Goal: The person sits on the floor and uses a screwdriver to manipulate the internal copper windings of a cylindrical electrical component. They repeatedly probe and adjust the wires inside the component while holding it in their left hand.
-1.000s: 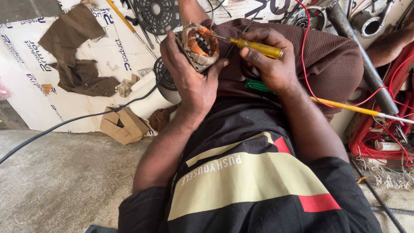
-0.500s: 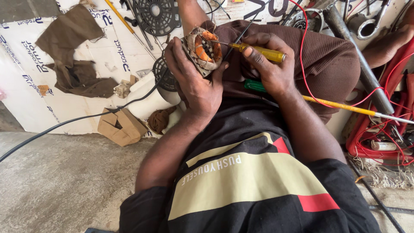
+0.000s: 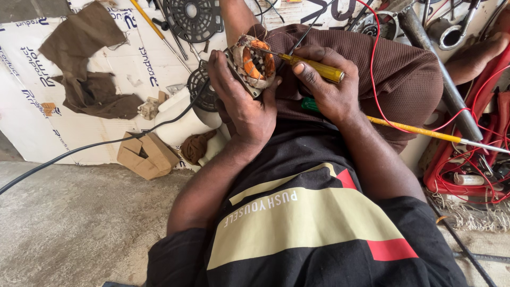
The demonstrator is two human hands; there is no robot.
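Observation:
My left hand (image 3: pixel 241 98) grips a small motor stator (image 3: pixel 254 62) with orange copper windings, held up above my lap. My right hand (image 3: pixel 329 85) holds a yellow-handled screwdriver (image 3: pixel 313 67), its metal tip pushed into the stator's windings. A green-handled tool (image 3: pixel 309 103) lies on my lap under the right hand, partly hidden. Both hands are over my brown-trousered knee (image 3: pixel 393 64).
A black fan grille (image 3: pixel 192 18) and a second round part (image 3: pixel 202 87) lie on white sheeting (image 3: pixel 95 138). Brown rags (image 3: pixel 87 64), a small cardboard box (image 3: pixel 146 155), a black cable (image 3: pixel 79 149), red wires (image 3: pixel 462 170), a metal pipe (image 3: pixel 441 79) and another yellow screwdriver (image 3: pixel 419 130) surround me.
Both hands have lifted slightly together with the stator and screwdriver; the screwdriver tip stays in the windings. The view has shifted a little.

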